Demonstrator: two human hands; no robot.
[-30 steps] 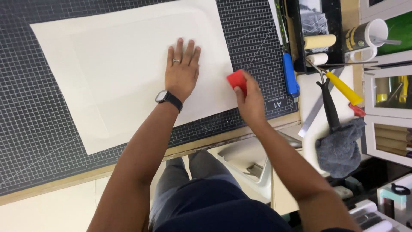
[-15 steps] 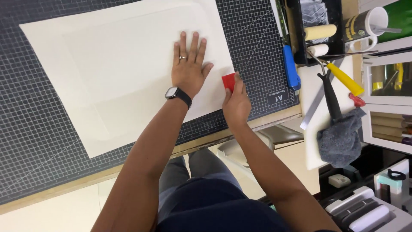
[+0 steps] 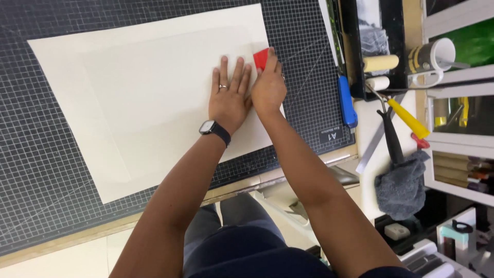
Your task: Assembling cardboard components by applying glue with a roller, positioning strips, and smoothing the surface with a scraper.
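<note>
On cutting mat (image 3: 51, 170), left hand (image 3: 229, 98) flat on paper (image 3: 128, 113), right hand (image 3: 267, 87) gripping red scraper (image 3: 261, 58); keep pressure even.

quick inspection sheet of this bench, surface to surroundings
surface: dark gridded cutting mat on a pale bench.
job's things: large cream sheet lying flat on the mat; red scraper on the sheet near its right edge.
clutter: blue knife, foam rollers, mug, yellow-handled tool, grey cloth, all right of the mat.
grippers: left hand pressed flat on the sheet, fingers spread; right hand gripping the scraper, beside the left.
cables: nothing seen.
surroundings: white shelving at right; the person's lap below the bench edge.
</note>
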